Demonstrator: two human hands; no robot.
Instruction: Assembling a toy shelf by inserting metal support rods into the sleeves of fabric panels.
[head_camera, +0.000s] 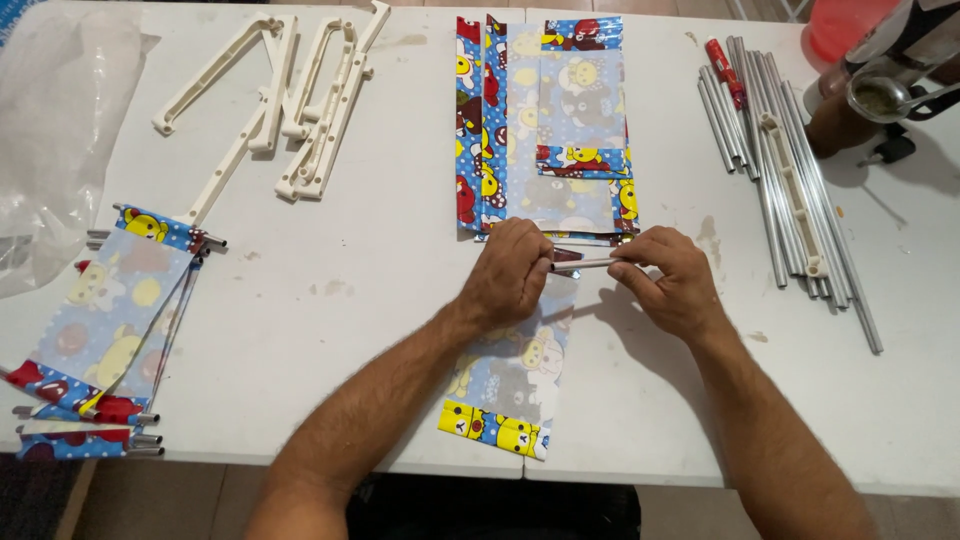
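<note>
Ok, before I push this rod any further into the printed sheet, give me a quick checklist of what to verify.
1. Left hand pinning the printed sheet at its top edge: ok.
2. Right hand gripping the thin metal rod: ok.
3. Rod lying roughly level, pointing at the sheet's edge: ok.
4. Rod tip actually inside the sheet's hem: cannot tell, the left hand covers it.
5. Sheet lying flat toward the table's near edge: ok, though its bottom reaches that edge.
6. Spare rods at the right side: ok.
</note>
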